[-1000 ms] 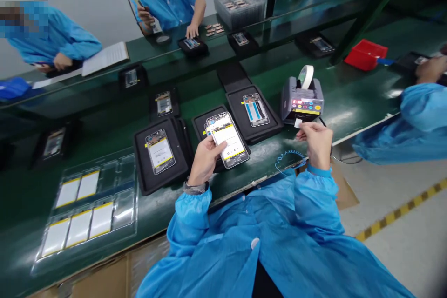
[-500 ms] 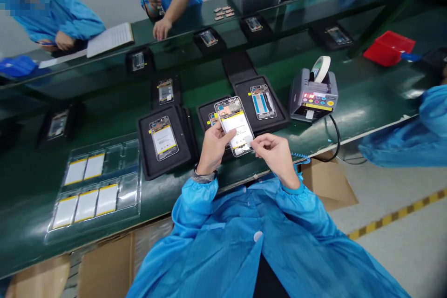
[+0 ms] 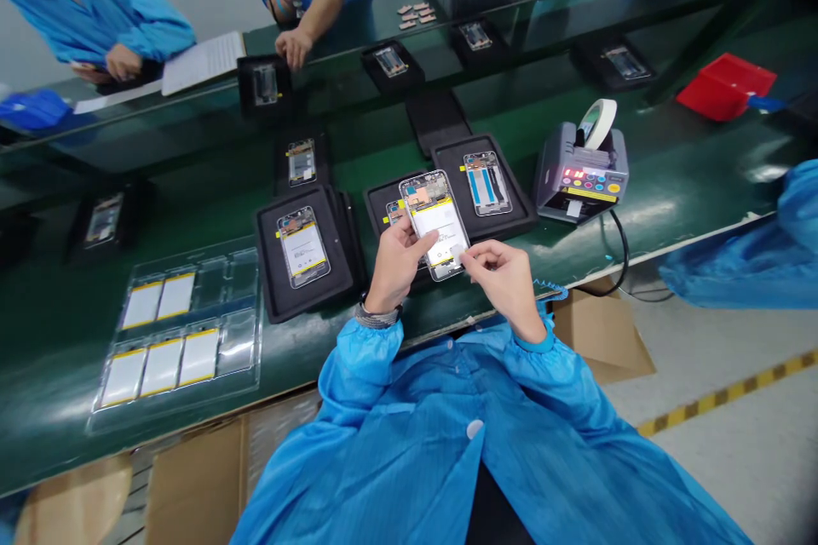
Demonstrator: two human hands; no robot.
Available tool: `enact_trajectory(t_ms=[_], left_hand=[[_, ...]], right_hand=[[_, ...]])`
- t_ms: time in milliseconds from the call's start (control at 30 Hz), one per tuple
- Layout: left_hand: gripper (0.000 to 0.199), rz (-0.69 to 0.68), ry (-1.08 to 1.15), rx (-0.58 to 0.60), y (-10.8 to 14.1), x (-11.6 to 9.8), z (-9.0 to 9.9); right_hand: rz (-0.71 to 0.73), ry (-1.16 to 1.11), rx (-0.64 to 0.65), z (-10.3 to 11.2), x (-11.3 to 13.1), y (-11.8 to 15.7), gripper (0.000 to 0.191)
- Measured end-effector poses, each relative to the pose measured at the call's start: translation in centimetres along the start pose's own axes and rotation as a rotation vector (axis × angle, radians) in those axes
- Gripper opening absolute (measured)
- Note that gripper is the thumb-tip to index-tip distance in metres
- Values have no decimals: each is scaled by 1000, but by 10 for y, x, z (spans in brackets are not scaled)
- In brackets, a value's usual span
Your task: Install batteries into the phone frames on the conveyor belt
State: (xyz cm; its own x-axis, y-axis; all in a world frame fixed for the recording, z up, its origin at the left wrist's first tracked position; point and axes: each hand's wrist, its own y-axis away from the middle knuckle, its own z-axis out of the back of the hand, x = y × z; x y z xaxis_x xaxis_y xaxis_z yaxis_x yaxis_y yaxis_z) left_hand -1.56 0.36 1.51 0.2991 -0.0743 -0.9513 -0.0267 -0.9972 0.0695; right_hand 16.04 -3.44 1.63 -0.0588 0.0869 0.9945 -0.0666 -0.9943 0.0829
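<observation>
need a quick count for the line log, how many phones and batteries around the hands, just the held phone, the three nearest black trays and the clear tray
phone held by the left hand: 1
phones in the three black trays: 3
batteries in the clear tray: 5
total: 9

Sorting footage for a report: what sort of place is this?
Probably a smartphone assembly line: the person's left hand and right hand hold a phone frame, more frames lie in black trays on a green workbench, beside flat batteries in a clear blister tray.
</observation>
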Motion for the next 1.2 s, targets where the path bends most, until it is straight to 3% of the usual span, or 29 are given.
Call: enact_trajectory(t_ms=[500, 600, 700, 900, 1200], left_hand=[[56, -7, -9, 7, -1, 3, 2], [57, -5, -7, 18, -1, 2, 3], [58, 3, 11, 31, 1, 1, 4], [55, 11, 11, 77, 5, 0, 3], [56, -6, 39, 39, 4, -10, 8]], right_hand=[[1, 28, -45, -7, -8, 1, 44], [63, 21, -84, -5, -12, 0, 39], [106, -27, -105, -4, -12, -2, 51], [-62, -193, 227, -5, -5, -8, 52], [-30, -235, 385, 4, 1, -26, 57]])
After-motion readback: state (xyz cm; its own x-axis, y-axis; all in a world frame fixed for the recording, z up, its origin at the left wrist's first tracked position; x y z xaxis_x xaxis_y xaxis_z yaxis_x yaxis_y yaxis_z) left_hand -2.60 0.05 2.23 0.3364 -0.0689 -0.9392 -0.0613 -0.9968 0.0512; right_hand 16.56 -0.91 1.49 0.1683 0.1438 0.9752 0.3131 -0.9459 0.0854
